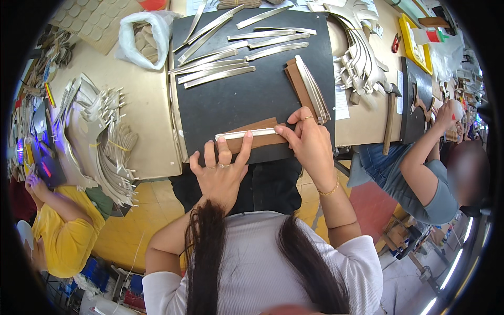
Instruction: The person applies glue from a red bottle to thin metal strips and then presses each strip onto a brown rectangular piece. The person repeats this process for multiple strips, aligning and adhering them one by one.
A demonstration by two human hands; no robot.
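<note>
Near the black mat's front edge lies a shiny silver strip (244,135) on a brown flat piece (268,140), with another brown piece beneath at a slight angle. My left hand (220,170) has its fingers spread, the tips resting on the silver strip and along its near edge. At the strip's right end, my right hand (312,147) is closed, the thumb pressing on the end and the index finger bent; what lies under its fingers is partly hidden. Beyond it, a stack of silver strips (312,86) leans beside brown pieces (297,86).
Several loose silver strips (218,68) lie across the far half of the black mat (273,100). Bundled pale straps (362,58) and a hammer (389,118) are on the right. To the left stand a plastic bag (143,42) and strap bundles (100,142). Co-workers sit on both sides.
</note>
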